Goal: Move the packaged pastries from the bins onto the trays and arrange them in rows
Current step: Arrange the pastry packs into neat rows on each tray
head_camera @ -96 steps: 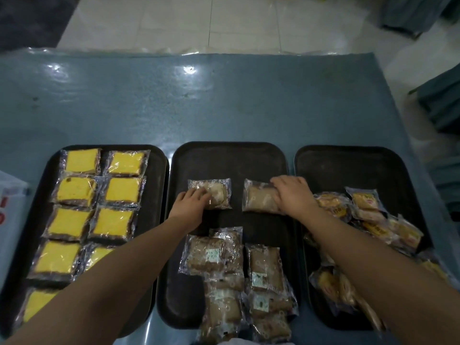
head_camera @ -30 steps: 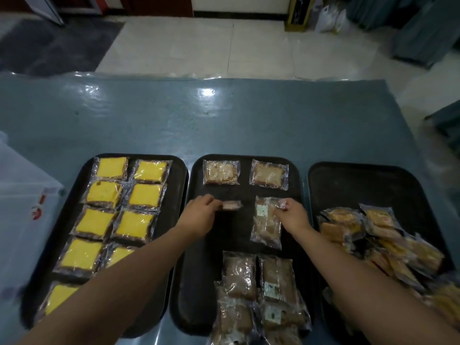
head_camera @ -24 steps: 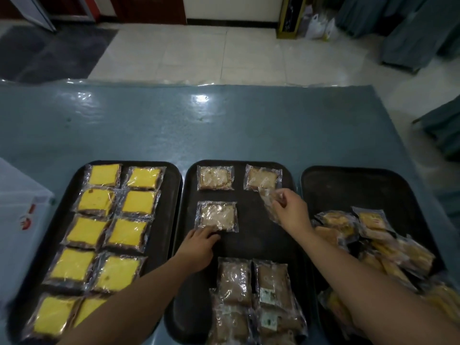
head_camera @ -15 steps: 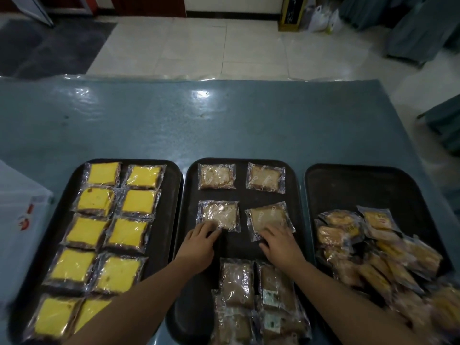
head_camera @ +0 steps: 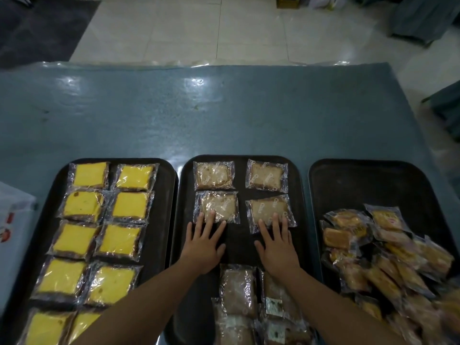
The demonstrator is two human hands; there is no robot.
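Observation:
Three black trays sit side by side on a blue-grey table. The middle tray [head_camera: 183, 220] holds brown packaged pastries: two in its far row [head_camera: 214, 175] and two in a second row. My left hand [head_camera: 205, 241] lies flat, fingertips touching the near edge of the second-row left packet [head_camera: 219, 204]. With straight, spread fingers, my right hand [head_camera: 276, 242] touches the second-row right packet [head_camera: 270, 207], which lies slightly askew. Unsorted brown packets [head_camera: 239, 292] are heaped at the tray's near end.
The left tray [head_camera: 164, 207] carries yellow cake packets [head_camera: 127, 205] in two columns. The right tray [head_camera: 361, 180] has a loose heap of orange-brown packets [head_camera: 388, 257] at its near right. A white bin [head_camera: 12, 232] stands at the far left. Beyond the trays is bare tabletop [head_camera: 224, 113].
My right hand laid a brown packet down beside the second-row left one and flattened out. My left hand, fingertips on the left packet, spread its fingers. The earlier frames show both second-row packets being placed.

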